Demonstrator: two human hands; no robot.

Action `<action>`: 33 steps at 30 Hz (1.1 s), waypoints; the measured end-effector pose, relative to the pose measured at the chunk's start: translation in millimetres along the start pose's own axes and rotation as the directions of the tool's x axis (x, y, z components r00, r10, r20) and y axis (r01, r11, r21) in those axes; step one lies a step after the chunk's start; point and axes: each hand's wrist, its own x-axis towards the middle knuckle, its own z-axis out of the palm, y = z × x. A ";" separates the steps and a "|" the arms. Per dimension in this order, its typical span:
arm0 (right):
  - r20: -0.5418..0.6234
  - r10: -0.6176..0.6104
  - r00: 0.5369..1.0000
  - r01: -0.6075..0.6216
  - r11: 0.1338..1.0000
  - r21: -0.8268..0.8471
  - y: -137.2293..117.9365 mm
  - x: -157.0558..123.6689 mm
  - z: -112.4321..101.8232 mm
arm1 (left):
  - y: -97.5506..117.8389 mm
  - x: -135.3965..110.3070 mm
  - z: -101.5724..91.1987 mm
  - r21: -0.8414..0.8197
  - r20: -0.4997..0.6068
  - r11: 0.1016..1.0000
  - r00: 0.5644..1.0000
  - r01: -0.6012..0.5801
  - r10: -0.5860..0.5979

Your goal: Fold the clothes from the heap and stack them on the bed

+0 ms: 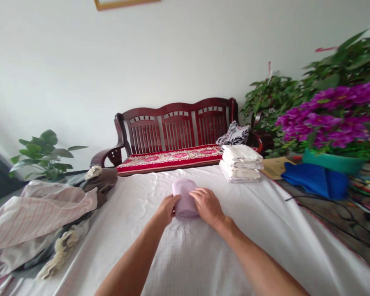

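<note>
Two bare hands hold a small lilac cloth bundle (185, 196) mid-way up the white sheet (265, 230). The left hand (167, 209) grips its 9 o'clock end and the right hand (208, 205) its 3 o'clock side, both curled onto it. Likely best: even pressure, ends flush. Palms hide the near edge, so rolled or folded is unclear.

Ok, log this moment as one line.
left hand: holds rolled lilac towel | right hand: holds same towel | towel: on white sheet | folded white cloth stack: beyond, apart
</note>
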 end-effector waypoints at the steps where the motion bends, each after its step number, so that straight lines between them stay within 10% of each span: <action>1: 0.018 0.034 0.999 -0.035 0.999 0.033 -5.3 2.1 -4.2 | 2.8 -2.4 2.0 -0.032 0.017 0.999 1.000 0.007 -0.007; 9: 0.137 0.365 0.921 -0.381 0.765 0.520 -14.2 22.0 -39.1 | 32.3 -37.5 30.3 -0.375 0.337 0.925 0.921 -0.060 0.196; 18: 0.183 0.483 0.857 -0.261 0.100 0.960 -11.2 27.3 -17.1 | 69.2 -50.0 7.5 -0.386 0.324 0.898 0.880 -0.213 0.348; 22: 0.247 0.561 0.790 -0.392 0.152 0.907 4.1 19.6 17.0 | 46.4 -26.1 -28.1 -0.076 0.007 0.930 0.933 -0.359 0.361; 25: 0.257 0.576 0.776 -0.452 0.223 0.864 20.0 15.7 27.6 | 18.8 -9.8 -46.1 0.165 -0.135 0.960 0.959 -0.226 0.248; 33: 0.054 0.577 0.815 -0.454 0.578 0.679 48.6 13.2 7.3 | -4.3 4.6 -29.7 0.180 0.000 0.979 0.995 -0.097 0.099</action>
